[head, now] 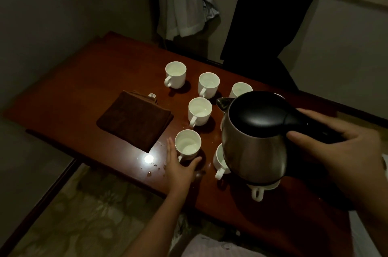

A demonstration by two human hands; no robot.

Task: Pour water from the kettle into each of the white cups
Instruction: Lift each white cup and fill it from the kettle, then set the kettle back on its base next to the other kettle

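Both forearms bare, no sleeves visible. Left hand and right hand: no gloves, rings or watch seen. Light garment at lap.

White cups, steel-grey kettle with black lid, brown folded cloth, reddish-brown table

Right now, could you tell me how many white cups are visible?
7: far-left cup, next, middle, nearest-left, and three partly behind the kettle. More may be hidden.

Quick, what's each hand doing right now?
Left hand: open, cupped around a cup on the table.
Right hand: closed on the kettle handle, holding it over the cups.
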